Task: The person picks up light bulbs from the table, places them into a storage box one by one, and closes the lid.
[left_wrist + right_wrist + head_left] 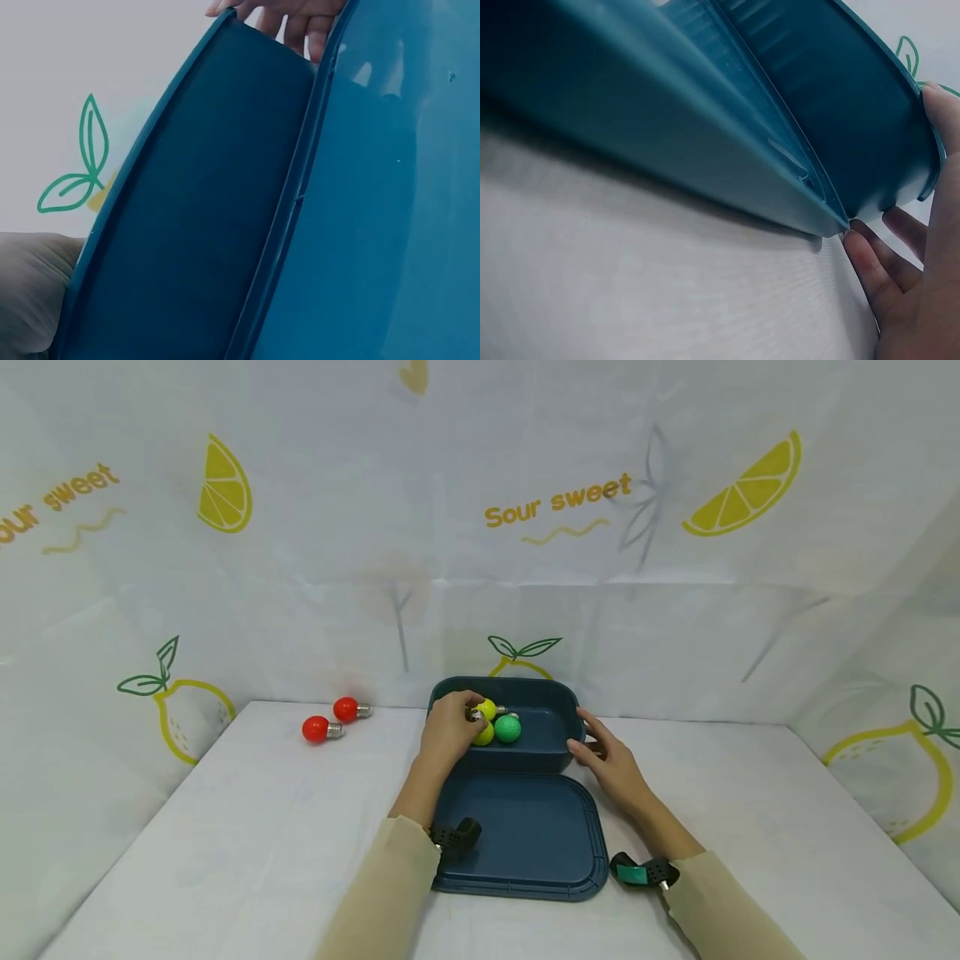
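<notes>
A dark blue box (540, 762) stands at the back of the table, with yellow light bulbs (484, 735) and a green light bulb (507, 728) inside at its left. My left hand (444, 727) reaches over the box's left end. Its thumb and fingers pinch a bulb with a silver screw base (475, 716); the fingers partly hide it. With thumb and fingers around the front right corner, my right hand (613, 766) holds the box. The right wrist view shows these fingers (866, 259) against the box wall (840, 112). In the left wrist view, the left fingertips are hidden.
A flat dark blue lid (521, 835) lies in front of the box, beneath my left wrist. Two red light bulbs (317, 729) lie on the white table (225, 827) at the back left. A white cloth with lemon prints (517, 568) hangs behind the table.
</notes>
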The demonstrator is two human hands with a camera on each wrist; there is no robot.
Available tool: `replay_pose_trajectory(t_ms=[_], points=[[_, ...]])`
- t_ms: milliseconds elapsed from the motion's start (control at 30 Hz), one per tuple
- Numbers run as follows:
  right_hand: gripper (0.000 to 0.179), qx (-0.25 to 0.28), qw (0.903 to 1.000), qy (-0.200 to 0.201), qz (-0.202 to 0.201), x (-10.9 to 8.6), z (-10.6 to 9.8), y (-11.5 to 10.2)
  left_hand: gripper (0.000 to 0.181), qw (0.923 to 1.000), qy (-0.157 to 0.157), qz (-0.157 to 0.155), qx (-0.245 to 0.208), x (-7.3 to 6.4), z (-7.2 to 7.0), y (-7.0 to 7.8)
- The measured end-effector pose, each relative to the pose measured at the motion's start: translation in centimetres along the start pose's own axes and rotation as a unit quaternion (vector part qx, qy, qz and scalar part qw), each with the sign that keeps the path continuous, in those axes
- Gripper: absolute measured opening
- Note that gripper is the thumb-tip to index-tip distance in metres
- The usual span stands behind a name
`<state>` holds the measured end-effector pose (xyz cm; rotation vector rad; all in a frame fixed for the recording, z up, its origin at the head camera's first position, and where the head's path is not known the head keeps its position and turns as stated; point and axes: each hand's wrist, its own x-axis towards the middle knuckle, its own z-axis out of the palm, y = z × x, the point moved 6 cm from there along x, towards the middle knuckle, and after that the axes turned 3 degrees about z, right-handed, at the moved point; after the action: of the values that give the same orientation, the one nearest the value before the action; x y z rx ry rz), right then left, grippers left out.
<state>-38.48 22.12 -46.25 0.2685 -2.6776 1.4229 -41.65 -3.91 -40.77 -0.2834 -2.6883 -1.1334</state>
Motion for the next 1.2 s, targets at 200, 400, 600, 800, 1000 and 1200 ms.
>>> replay_pose_trajectory(t_ms=[200,400,600,800,1000,1200], points=[[0.065,-0.003,1.0000,0.001,0.000,0.13,0.15,0.06,0.033,0.9997,-0.016,0.012,-0.017,0.00,-0.18,-0.04],[0.065,-0.005,1.0000,0.001,-0.002,0.30,0.26,0.12,0.031,0.9992,-0.016,0.018,-0.033,-0.06,-0.34,-0.12],[0.064,-0.004,0.9999,0.001,-0.010,0.43,0.33,-0.06,0.029,0.9994,-0.004,0.023,-0.023,-0.11,-0.42,-0.02],[0.065,-0.004,1.0000,-0.002,-0.005,0.47,0.39,-0.19,0.029,0.9998,0.003,0.017,-0.004,-0.23,-0.53,0.17],[0.065,0.001,1.0000,-0.005,-0.001,0.34,0.29,-0.15,0.028,0.9998,0.006,0.020,-0.001,-0.15,-0.48,0.15],[0.065,-0.002,1.0000,-0.004,0.004,0.12,0.06,-0.07,0.027,0.9988,0.007,0.045,-0.019,-0.11,-0.79,0.38]])
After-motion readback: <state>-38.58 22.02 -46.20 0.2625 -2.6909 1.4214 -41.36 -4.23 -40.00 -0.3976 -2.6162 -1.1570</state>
